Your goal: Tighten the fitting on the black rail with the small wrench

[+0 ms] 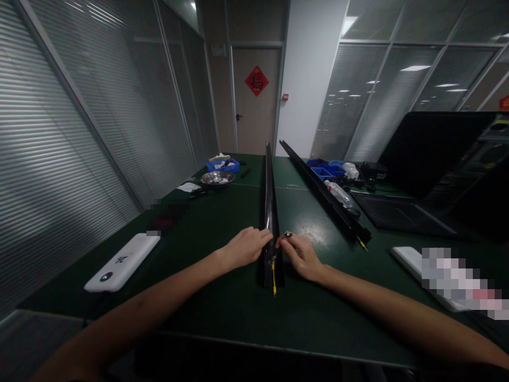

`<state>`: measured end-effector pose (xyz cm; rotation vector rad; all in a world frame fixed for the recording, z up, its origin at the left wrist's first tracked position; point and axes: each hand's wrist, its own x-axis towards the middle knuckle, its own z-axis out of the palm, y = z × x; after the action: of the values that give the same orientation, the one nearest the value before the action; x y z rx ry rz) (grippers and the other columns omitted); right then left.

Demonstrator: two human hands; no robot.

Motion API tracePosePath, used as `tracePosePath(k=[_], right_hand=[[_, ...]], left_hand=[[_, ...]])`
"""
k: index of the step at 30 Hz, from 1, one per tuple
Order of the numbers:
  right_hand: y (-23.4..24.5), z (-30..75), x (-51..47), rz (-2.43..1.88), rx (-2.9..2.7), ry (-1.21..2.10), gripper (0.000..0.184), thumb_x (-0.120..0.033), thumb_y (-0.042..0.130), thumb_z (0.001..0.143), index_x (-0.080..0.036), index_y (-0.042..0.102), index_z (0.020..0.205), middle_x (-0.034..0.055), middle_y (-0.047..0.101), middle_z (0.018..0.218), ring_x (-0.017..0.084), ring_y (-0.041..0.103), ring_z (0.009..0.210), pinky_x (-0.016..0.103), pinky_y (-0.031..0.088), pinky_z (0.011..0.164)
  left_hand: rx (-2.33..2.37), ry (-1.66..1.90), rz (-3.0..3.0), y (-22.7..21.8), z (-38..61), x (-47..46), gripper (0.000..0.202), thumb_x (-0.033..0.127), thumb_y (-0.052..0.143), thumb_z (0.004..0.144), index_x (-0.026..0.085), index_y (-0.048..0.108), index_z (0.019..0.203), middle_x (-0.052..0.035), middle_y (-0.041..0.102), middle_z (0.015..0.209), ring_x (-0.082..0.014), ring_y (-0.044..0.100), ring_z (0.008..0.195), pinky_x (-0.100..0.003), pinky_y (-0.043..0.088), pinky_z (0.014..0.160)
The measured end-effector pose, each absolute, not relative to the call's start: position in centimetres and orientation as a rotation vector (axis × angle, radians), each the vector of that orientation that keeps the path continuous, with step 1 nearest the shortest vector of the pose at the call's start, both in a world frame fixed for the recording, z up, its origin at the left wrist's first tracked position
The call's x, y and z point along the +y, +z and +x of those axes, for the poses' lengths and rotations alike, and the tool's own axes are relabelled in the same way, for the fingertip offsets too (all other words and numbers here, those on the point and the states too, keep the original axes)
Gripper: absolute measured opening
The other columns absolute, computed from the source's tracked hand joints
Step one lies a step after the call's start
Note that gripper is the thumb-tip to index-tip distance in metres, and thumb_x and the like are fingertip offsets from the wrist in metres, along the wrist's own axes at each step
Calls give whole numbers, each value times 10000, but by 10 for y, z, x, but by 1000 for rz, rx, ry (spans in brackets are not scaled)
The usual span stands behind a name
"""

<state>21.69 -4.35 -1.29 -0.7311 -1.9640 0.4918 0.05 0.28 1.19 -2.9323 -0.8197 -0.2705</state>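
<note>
A green table [214,225] bears black rails [270,196] and a bowl [210,183].

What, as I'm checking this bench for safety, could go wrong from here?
The black rail could shift if the left hand touching it slackens. The yellow wire, sticking out past the rail's near end, might snag. The clear bottle beside the other rail might roll if bumped.

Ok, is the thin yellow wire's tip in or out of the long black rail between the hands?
Out: the yellow wire extends beyond the black rail, its tip visible against the green tabletop.
</note>
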Motion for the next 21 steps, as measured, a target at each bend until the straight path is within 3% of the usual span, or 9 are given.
tracePosePath(k=[14,21], right_hand=[[-10,216,-44,-706,-2046,520,289,-335,409,1081,-189,633,972,38,623,816,166,577,707,283,487,704],[-12,217,-42,-651,-2061,547,295,-311,410,1081,-183,638,945,46,635,845,166,597,739,281,499,725]], left_hand=[[-830,-269,-2942,5,-3,7,207,117,484,999,187,544,1184,-70,581,1210,-206,627,959,-331,469,808],[-797,-335,-3040,-1,-5,9,214,56,462,975,186,581,1097,-64,569,1195,-193,601,974,-314,456,833]])
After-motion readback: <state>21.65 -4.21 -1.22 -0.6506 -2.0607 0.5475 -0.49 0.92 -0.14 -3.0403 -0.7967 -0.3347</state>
